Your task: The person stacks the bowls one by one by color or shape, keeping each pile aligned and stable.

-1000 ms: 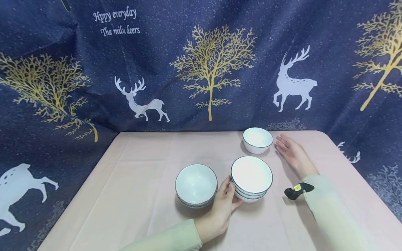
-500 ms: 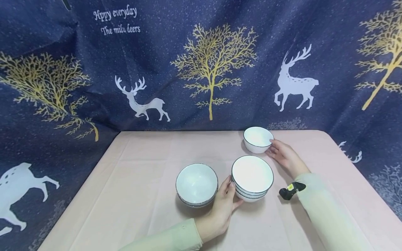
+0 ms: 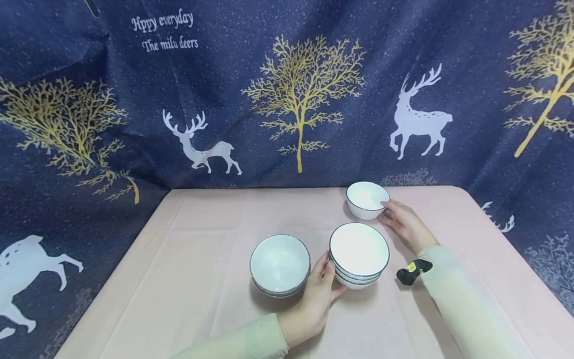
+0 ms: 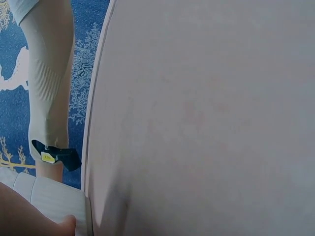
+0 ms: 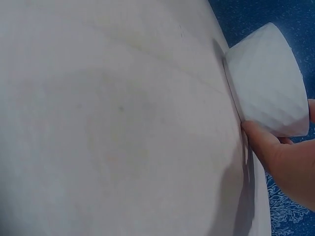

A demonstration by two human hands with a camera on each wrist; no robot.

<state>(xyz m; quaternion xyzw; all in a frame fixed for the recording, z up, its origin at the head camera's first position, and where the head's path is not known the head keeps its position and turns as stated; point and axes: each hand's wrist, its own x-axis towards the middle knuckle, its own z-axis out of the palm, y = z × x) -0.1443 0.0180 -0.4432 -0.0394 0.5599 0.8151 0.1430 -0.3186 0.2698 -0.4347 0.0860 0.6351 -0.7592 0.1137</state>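
Note:
In the head view, a single white bowl point(image 3: 362, 212) with a dark rim stands near the table's back edge. My right hand point(image 3: 407, 225) grips its right side, thumb over the rim and fingers below. The right wrist view shows the bowl's faceted outer wall point(image 5: 266, 81) beside that hand point(image 5: 290, 160). Nearer, a stack of similar white bowls point(image 3: 358, 248) stands with my left hand point(image 3: 310, 304) holding its left side, fingers around the wall. At the lower left of the left wrist view, the hand point(image 4: 24, 216) lies along the stacked bowls point(image 4: 59, 196).
Left of my left hand sits another stack of bowls point(image 3: 280, 263), pale inside with speckled dark rims. All stand on a table with a pale pink cloth point(image 3: 193, 279). A dark blue curtain point(image 3: 269, 30) with deer and trees hangs behind the table's back edge.
My right hand has moved left from beside the back bowl and taken hold of its rim. The left hand and both stacks have stayed in place.

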